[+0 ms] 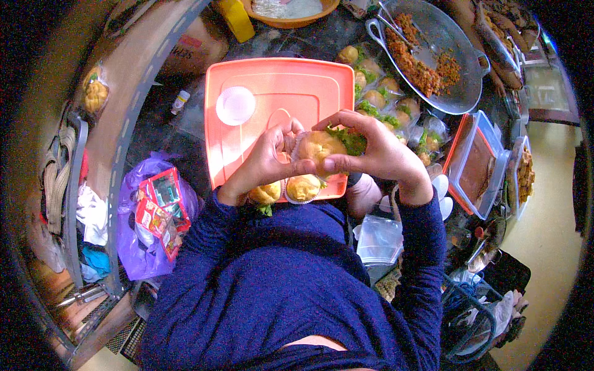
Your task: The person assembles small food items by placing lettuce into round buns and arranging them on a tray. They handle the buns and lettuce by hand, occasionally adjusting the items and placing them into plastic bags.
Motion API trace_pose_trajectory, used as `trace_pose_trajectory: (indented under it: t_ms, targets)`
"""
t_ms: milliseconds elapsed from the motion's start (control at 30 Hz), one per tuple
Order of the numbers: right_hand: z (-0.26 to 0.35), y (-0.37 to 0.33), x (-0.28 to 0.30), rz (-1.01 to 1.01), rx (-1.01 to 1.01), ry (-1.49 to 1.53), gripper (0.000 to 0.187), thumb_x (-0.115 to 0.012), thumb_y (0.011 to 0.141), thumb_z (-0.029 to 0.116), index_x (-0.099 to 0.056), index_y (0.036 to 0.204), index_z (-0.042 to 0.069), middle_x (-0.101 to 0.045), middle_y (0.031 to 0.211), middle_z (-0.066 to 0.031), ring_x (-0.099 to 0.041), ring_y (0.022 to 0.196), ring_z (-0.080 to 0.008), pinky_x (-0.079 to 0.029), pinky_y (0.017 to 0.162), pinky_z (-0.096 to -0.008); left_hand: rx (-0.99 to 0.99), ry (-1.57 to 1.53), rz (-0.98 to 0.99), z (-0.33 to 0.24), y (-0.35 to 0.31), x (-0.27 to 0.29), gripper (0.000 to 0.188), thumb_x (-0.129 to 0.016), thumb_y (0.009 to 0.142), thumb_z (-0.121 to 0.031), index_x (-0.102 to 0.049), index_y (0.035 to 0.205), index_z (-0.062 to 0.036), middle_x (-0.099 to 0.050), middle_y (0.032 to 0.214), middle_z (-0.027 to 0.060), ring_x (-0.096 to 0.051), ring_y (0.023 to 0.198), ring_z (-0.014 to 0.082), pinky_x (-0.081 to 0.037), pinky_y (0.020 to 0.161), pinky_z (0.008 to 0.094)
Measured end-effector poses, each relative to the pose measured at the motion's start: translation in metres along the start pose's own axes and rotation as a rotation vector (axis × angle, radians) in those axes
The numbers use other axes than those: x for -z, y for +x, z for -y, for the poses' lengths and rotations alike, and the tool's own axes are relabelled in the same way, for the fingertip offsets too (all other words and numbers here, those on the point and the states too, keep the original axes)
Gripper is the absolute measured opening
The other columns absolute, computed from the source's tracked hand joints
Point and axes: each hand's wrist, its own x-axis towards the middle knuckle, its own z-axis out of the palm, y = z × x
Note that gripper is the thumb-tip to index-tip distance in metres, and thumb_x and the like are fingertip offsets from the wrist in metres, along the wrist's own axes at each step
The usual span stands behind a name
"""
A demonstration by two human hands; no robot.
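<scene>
Both my hands are closed around a small golden bun in a white pleated paper cup, above an orange plastic lid. Green lettuce sticks out of the bun on its right side. My left hand grips the cup side, its thumb at the bun's lower edge. From the right, my right hand holds the bun with thumb below and fingers above. Two more buns, one on the left and one beside it, sit at the lid's near edge. White paper cups lie at its upper left.
Several wrapped buns with lettuce lie right of the lid. Beyond them stands a metal pan of reddish-brown filling with a spoon. A clear plastic box and plastic bags are at right, a purple bag at left.
</scene>
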Motion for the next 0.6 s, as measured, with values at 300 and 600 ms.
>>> trace_pose_trajectory:
  t_ms: [300, 600]
  targets:
    - [0.018, -0.007, -0.026, -0.254, -0.002, -0.334, 0.067, -0.087, 0.058, 0.037, -0.061, 0.108, 0.001, -0.063, 0.099, -0.0148, -0.063, 0.092, -0.0300, -0.050, 0.081, -0.0370, 0.051, 0.054, -0.023, 0.000, 0.001, 0.001, 0.052, -0.080, 0.076, -0.023, -0.042, 0.110, -0.0097, -0.063, 0.097, 0.0058, -0.064, 0.092, 0.0143, -0.051, 0.079, 0.0289]
    - [0.014, -0.017, -0.037, -0.283, 0.032, -0.223, 0.068, -0.084, 0.063, 0.024, -0.049, 0.118, 0.003, -0.061, 0.106, -0.0167, -0.061, 0.103, -0.0345, -0.049, 0.089, -0.0384, 0.105, -0.041, 0.011, -0.001, -0.003, -0.007, 0.073, -0.078, 0.078, -0.020, -0.033, 0.133, -0.0071, -0.065, 0.104, 0.0122, -0.065, 0.099, 0.0218, -0.051, 0.084, 0.0328]
